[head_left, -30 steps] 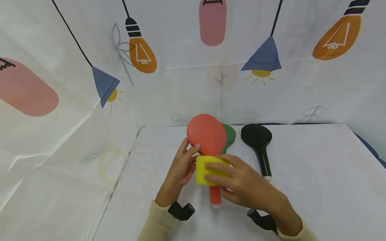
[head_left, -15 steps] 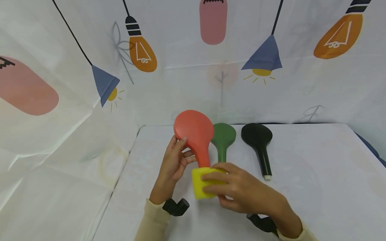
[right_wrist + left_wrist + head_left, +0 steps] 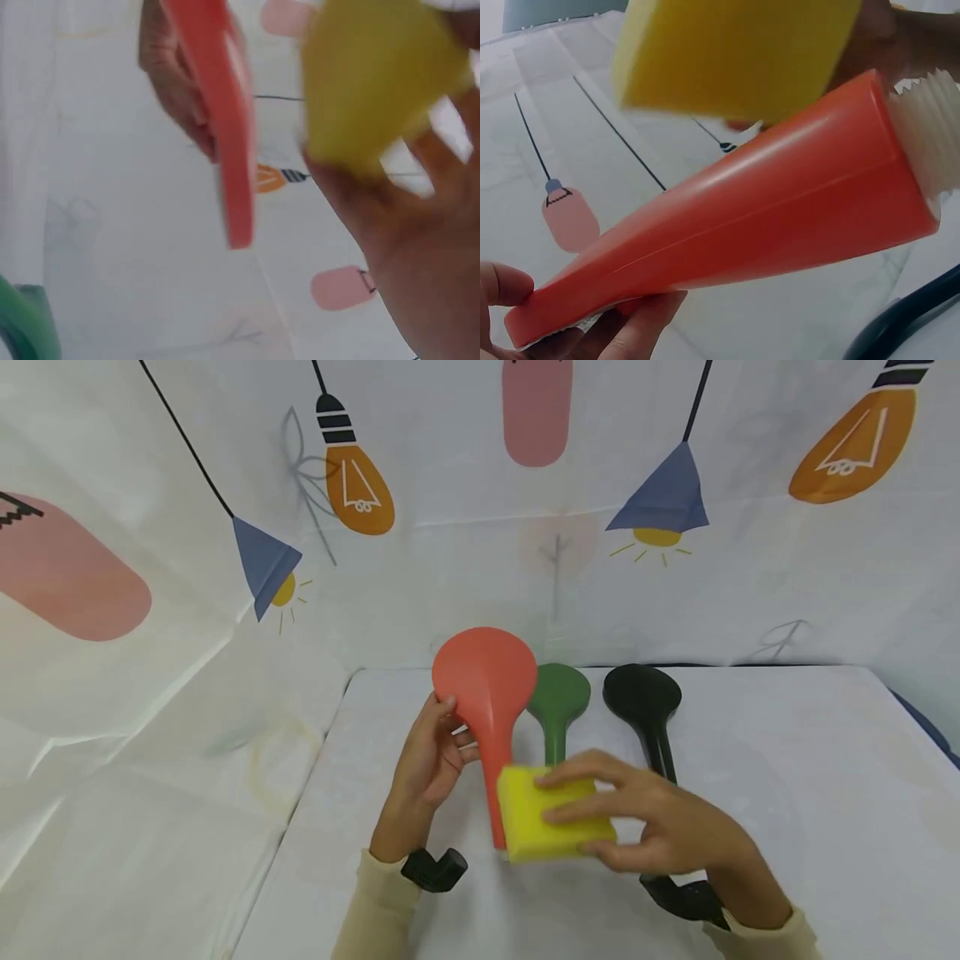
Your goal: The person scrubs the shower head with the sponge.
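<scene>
A red handheld shower head point(image 3: 486, 681) is held up by my left hand point(image 3: 426, 768), which grips the edge of its round head, thumb on the near side. The handle points down toward me, and the left wrist view shows its pale threaded end point(image 3: 934, 135). My right hand point(image 3: 667, 827) grips a yellow sponge point(image 3: 543, 827), fingers over its face and thumb beneath. In the head view the sponge overlaps the lower handle; in the right wrist view a gap shows between the sponge point(image 3: 375, 82) and the red shower head point(image 3: 225, 112).
On the white table point(image 3: 795, 793) lie a green shower head point(image 3: 558, 693) and a black shower head point(image 3: 642, 697), side by side toward the back. A printed white cloth point(image 3: 465, 577) hangs behind and to the left. Both wrists carry black camera mounts point(image 3: 435, 870).
The sponge, first wrapped round the middle of the handle, went down to its lower end and then came off to the right. My left hand shifted the red shower head left, uncovering the green one.
</scene>
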Available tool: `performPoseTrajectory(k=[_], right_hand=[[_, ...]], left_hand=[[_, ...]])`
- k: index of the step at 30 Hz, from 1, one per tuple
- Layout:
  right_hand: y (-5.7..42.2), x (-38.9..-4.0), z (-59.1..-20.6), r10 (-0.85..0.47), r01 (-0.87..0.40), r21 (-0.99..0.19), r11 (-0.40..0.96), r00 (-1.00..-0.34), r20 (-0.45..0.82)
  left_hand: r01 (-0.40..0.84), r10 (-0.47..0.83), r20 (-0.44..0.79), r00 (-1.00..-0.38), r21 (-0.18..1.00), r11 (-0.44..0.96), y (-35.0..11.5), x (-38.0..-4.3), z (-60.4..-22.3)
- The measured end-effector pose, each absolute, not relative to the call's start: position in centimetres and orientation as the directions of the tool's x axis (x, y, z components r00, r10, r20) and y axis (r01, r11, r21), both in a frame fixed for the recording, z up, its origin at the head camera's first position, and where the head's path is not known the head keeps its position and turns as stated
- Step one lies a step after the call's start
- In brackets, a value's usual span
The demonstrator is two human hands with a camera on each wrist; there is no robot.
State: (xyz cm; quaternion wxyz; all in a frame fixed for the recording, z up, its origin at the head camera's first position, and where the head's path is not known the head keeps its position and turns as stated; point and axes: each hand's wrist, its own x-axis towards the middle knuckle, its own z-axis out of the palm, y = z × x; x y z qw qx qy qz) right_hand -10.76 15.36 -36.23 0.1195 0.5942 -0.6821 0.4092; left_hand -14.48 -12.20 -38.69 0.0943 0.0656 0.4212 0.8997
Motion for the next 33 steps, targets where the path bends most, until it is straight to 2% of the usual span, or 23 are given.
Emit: performPoseTrajectory(k=[2, 5, 7, 10, 13, 20, 25, 29, 33], right_hand=[[15.0, -11.4, -36.6, -0.563, -0.903, -0.420, 0.087, -0.393, 0.728], [14.1, -11.9, -37.5, -0.378, -0.830, -0.488, 0.271, -0.558, 0.739], [13.4, -12.1, -38.0, -0.340, -0.782, -0.501, 0.371, -0.616, 0.710], [12.6, -12.2, -38.6, -0.356, -0.759, -0.466, 0.455, -0.634, 0.686], [12.1, -12.0, -38.9, -0.388, -0.780, -0.411, 0.472, -0.602, 0.698], [11.7, -10.9, -38.8, -0.465, -0.861, -0.357, 0.363, -0.500, 0.731], [12.4, -10.2, -38.0, -0.595, -0.880, -0.377, 0.288, -0.473, 0.650], [13.1, -9.5, -37.2, -0.726, -0.901, -0.382, 0.206, -0.403, 0.557], [13.7, -8.8, -36.6, -0.844, -0.902, -0.423, 0.085, -0.291, 0.451]], left_hand=[[-0.126, 0.239, 0.037, -0.970, 0.766, -0.630, -11.8, -14.4, -38.7], [-0.145, 0.266, 0.035, -0.963, 0.766, -0.627, -11.2, -14.0, -38.7], [-0.159, 0.288, 0.036, -0.957, 0.765, -0.624, -10.8, -13.9, -38.8], [-0.163, 0.301, 0.043, -0.953, 0.762, -0.626, -10.5, -13.8, -38.8], [-0.156, 0.278, 0.035, -0.960, 0.756, -0.635, -10.4, -13.8, -38.9], [-0.146, 0.226, 0.007, -0.974, 0.744, -0.652, -10.7, -13.6, -39.0], [-0.117, 0.195, 0.022, -0.981, 0.732, -0.671, -11.2, -13.8, -38.6], [-0.090, 0.162, 0.030, -0.986, 0.727, -0.681, -11.7, -14.1, -38.4], [-0.068, 0.133, 0.032, -0.991, 0.732, -0.678, -12.2, -14.1, -38.3]])
